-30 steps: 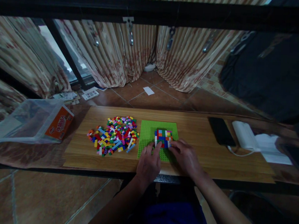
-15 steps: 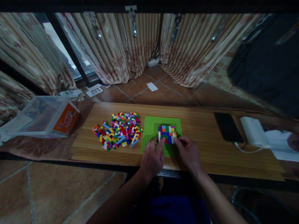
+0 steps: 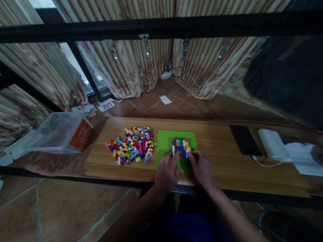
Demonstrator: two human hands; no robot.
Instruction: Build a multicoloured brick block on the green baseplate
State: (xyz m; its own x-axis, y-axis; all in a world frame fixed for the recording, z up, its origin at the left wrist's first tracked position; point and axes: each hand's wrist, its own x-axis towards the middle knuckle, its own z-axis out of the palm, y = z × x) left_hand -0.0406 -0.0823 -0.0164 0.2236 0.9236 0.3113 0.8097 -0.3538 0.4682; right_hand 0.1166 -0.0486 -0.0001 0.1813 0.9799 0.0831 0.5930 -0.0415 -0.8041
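A low block of toy bricks (image 3: 181,146) in many colours sits on a green studded baseplate (image 3: 164,137). My left hand (image 3: 167,172) is at the block's lower left, its fingertips bent against the near edge. At the lower right corner, my right hand (image 3: 202,168) has its thumb and fingers drawn together against the block's side. Whether a separate small brick is between the right fingertips is too small to tell. Both hands cover part of the baseplate's near side. Left of the baseplate lies a spread pile of loose toy bricks (image 3: 134,145).
A clear plastic box (image 3: 55,130) with an orange label stands left on the wooden board (image 3: 218,174). To the right lie a black phone (image 3: 245,140), a cable and a white power bank (image 3: 273,144), with papers (image 3: 308,159) beyond. A black bar (image 3: 166,29) crosses above.
The camera view has tilted, so the board and everything on it appears slightly lower. Both hands stay at the block, with the fingers shifted only a little.
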